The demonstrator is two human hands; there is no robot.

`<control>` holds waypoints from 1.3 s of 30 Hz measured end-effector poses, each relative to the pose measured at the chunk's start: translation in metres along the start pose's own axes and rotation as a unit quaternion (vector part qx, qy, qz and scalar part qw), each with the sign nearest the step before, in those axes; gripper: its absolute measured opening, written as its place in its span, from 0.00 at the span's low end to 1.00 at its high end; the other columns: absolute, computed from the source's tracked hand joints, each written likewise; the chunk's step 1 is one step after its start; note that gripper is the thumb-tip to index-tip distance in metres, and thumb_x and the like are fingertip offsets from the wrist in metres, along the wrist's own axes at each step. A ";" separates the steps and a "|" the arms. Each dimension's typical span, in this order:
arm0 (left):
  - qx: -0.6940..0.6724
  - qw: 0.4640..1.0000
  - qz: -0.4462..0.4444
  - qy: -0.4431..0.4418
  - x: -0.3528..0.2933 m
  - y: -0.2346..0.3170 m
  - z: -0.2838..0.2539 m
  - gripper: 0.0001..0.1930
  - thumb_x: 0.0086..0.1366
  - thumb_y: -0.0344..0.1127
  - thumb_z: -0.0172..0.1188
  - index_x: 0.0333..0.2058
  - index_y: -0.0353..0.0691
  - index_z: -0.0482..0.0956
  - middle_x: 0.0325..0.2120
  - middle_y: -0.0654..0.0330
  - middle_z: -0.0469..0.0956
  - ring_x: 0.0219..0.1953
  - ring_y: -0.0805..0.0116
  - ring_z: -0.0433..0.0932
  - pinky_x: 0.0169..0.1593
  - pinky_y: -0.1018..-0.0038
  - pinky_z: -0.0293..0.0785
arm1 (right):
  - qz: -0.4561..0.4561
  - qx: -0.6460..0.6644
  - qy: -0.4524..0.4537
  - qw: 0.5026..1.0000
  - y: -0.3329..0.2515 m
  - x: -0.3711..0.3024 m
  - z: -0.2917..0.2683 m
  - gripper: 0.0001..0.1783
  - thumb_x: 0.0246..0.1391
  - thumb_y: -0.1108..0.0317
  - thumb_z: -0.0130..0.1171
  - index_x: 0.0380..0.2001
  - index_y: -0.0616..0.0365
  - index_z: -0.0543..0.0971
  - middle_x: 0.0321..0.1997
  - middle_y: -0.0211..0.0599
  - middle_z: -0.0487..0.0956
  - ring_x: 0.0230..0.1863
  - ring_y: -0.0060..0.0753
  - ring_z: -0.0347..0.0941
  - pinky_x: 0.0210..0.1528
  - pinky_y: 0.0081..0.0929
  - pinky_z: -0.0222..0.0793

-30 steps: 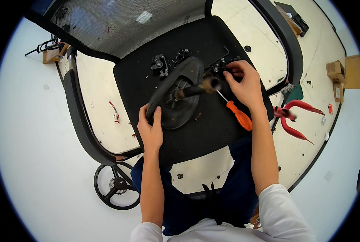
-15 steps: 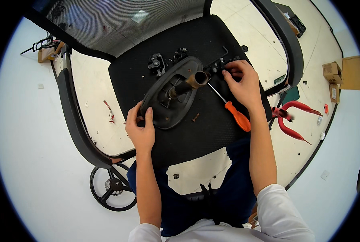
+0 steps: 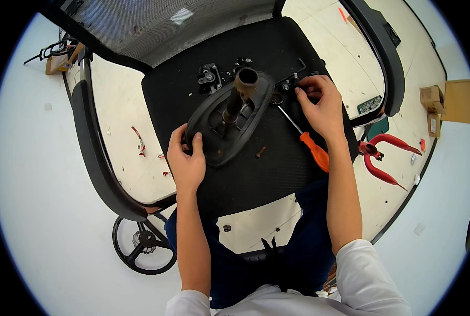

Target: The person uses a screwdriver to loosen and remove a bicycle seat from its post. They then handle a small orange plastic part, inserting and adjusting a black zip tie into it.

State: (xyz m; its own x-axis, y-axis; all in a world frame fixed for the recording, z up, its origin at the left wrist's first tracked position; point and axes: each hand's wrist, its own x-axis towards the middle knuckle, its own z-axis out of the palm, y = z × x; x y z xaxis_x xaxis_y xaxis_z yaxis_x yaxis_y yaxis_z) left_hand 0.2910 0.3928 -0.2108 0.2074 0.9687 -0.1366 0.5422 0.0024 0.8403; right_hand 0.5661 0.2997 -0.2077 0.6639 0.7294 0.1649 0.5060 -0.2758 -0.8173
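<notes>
A black bicycle saddle (image 3: 214, 145) lies underside up on the black chair seat (image 3: 261, 179), its seat post (image 3: 238, 95) tilted upward with a rusty tube end. My left hand (image 3: 186, 160) grips the saddle's near left edge between thumb and fingers. Over small dark metal parts (image 3: 286, 86) to the right of the saddle, my right hand (image 3: 322, 108) has its fingers curled in; what they hold is hidden. Beside that hand is an orange-handled screwdriver (image 3: 315, 151), its shaft reaching toward a small ring. A rusty bolt (image 3: 260, 152) sits nearer me.
Behind the saddle are a black brake caliper (image 3: 209, 77) and an L-shaped hex key (image 3: 300, 66). Armrests (image 3: 90, 142) flank the seat. On the floor are a red fork (image 3: 374, 152), a black spoked wheel (image 3: 145, 239) and cardboard boxes (image 3: 432, 100).
The saddle has turned so its post points more upright and away from me. My left hand has shifted slightly with it; my right hand stays by the small parts.
</notes>
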 end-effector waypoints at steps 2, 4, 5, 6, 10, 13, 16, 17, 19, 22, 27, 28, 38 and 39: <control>0.003 1.000 -0.021 -0.007 0.002 -0.001 -0.001 0.16 0.63 0.35 0.60 0.47 0.32 0.76 0.34 0.59 0.77 0.28 0.75 0.69 0.34 0.78 0.69 | -0.002 -0.010 0.001 1.000 -0.004 -0.001 0.005 0.08 0.47 0.72 0.64 0.31 0.63 0.79 0.33 0.37 0.75 0.32 0.31 0.73 0.37 0.26 0.71; -0.029 0.998 -0.058 0.009 0.001 -0.001 0.001 0.17 0.65 0.36 0.60 0.48 0.32 0.75 0.36 0.58 0.77 0.31 0.74 0.72 0.37 0.78 0.69 | -0.005 -0.013 0.000 1.000 -0.005 -0.002 0.009 0.09 0.46 0.72 0.64 0.32 0.63 0.79 0.33 0.37 0.75 0.32 0.32 0.73 0.37 0.26 0.71; -0.043 0.996 -0.074 0.014 -0.002 0.001 0.001 0.17 0.65 0.37 0.60 0.48 0.31 0.75 0.37 0.57 0.77 0.33 0.74 0.73 0.39 0.78 0.70 | -0.006 -0.012 -0.001 1.000 -0.004 -0.002 0.010 0.09 0.46 0.72 0.64 0.32 0.63 0.79 0.34 0.38 0.75 0.33 0.33 0.73 0.37 0.26 0.71; -0.101 0.992 -0.068 0.031 -0.006 0.000 0.001 0.17 0.66 0.36 0.59 0.49 0.31 0.75 0.38 0.57 0.78 0.36 0.74 0.73 0.42 0.79 0.70 | -0.006 -0.011 -0.001 1.000 -0.005 -0.004 0.010 0.10 0.46 0.72 0.64 0.33 0.63 0.79 0.34 0.38 0.75 0.33 0.33 0.74 0.38 0.27 0.71; -0.232 0.967 -0.079 0.064 -0.029 -0.009 -0.009 0.17 0.67 0.35 0.58 0.51 0.31 0.74 0.43 0.56 0.77 0.47 0.71 0.75 0.53 0.77 0.69 | -0.152 -0.010 0.072 0.986 -0.030 -0.018 0.002 0.17 0.43 0.74 0.63 0.41 0.63 0.77 0.39 0.41 0.78 0.42 0.39 0.77 0.44 0.28 0.72; -0.193 0.977 -0.078 0.037 -0.077 -0.030 -0.027 0.18 0.67 0.34 0.58 0.51 0.30 0.73 0.48 0.52 0.76 0.50 0.68 0.74 0.56 0.76 0.67 | -0.152 0.065 0.096 0.981 -0.060 -0.037 -0.019 0.18 0.44 0.74 0.63 0.42 0.63 0.77 0.41 0.41 0.79 0.44 0.37 0.78 0.47 0.28 0.72; -0.293 0.946 -0.091 -0.103 -0.131 -0.037 -0.049 0.25 0.72 0.45 0.47 0.56 0.29 0.69 0.56 0.48 0.70 0.60 0.60 0.67 0.64 0.66 0.60 | 0.035 0.289 0.049 0.955 -0.043 -0.073 -0.029 0.16 0.51 0.74 0.61 0.45 0.63 0.77 0.45 0.42 0.80 0.48 0.36 0.78 0.52 0.26 0.71; -0.434 0.874 -0.146 -0.165 -0.144 -0.037 -0.061 0.31 0.73 0.52 0.41 0.60 0.28 0.65 0.61 0.45 0.66 0.65 0.56 0.62 0.67 0.62 0.55 | 0.097 0.342 0.035 0.934 -0.039 -0.089 -0.032 0.16 0.53 0.72 0.59 0.46 0.64 0.76 0.46 0.44 0.80 0.49 0.37 0.77 0.52 0.26 0.71; -0.687 0.647 -0.174 -0.281 -0.165 -0.029 -0.078 0.42 0.69 0.65 0.32 0.65 0.29 0.55 0.68 0.45 0.52 0.71 0.54 0.49 0.71 0.55 0.45 | 0.230 0.496 0.015 0.837 -0.030 -0.129 -0.040 0.19 0.57 0.67 0.55 0.49 0.67 0.74 0.49 0.48 0.79 0.51 0.39 0.77 0.53 0.28 0.72; -0.737 0.600 -0.181 -0.252 -0.182 -0.018 -0.086 0.49 0.65 0.72 0.32 0.68 0.33 0.46 0.70 0.45 0.46 0.72 0.52 0.43 0.71 0.52 0.39 | 0.254 0.566 -0.040 0.783 -0.039 -0.187 -0.044 0.29 0.61 0.57 0.45 0.59 0.68 0.67 0.58 0.55 0.73 0.59 0.44 0.71 0.61 0.35 0.67; -0.748 0.597 -0.131 -0.260 -0.195 0.001 -0.086 0.49 0.64 0.73 0.32 0.68 0.34 0.47 0.70 0.45 0.46 0.72 0.53 0.42 0.71 0.51 0.39 | 0.314 0.628 -0.075 0.708 -0.053 -0.255 -0.005 0.31 0.60 0.52 0.42 0.58 0.65 0.69 0.56 0.54 0.75 0.58 0.47 0.71 0.61 0.40 0.65; -0.748 0.602 -0.106 -0.259 -0.204 0.022 -0.089 0.48 0.65 0.72 0.32 0.68 0.34 0.47 0.70 0.46 0.46 0.73 0.53 0.41 0.71 0.51 0.39 | 0.346 0.629 -0.075 0.693 -0.044 -0.271 0.016 0.30 0.60 0.52 0.43 0.56 0.64 0.70 0.54 0.53 0.76 0.57 0.46 0.72 0.60 0.40 0.66; -0.017 0.928 0.347 -0.134 -0.235 -0.018 -0.024 0.29 0.70 0.45 0.42 0.64 0.33 0.59 0.65 0.49 0.59 0.71 0.54 0.47 0.70 0.60 0.44 | 0.324 0.673 -0.059 0.662 -0.150 -0.297 0.033 0.36 0.62 0.40 0.41 0.62 0.55 0.67 0.61 0.42 0.72 0.57 0.43 0.70 0.59 0.33 0.63; -0.110 0.964 0.223 -0.099 -0.258 0.005 -0.017 0.30 0.71 0.48 0.41 0.65 0.34 0.57 0.65 0.50 0.61 0.71 0.55 0.50 0.69 0.63 0.50 | 0.256 0.592 -0.046 0.763 -0.191 -0.291 -0.006 0.32 0.64 0.45 0.41 0.62 0.54 0.67 0.64 0.42 0.69 0.64 0.41 0.64 0.65 0.32 0.55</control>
State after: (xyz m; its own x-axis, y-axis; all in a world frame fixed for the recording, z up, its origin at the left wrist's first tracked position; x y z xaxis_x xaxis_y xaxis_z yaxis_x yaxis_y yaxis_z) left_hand 0.2265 0.1475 -0.1624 0.5426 0.8194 0.1846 0.1822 -0.3294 0.9264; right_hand 0.2797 0.1363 -0.0956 0.5395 0.7713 -0.3378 -0.6944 0.1807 -0.6965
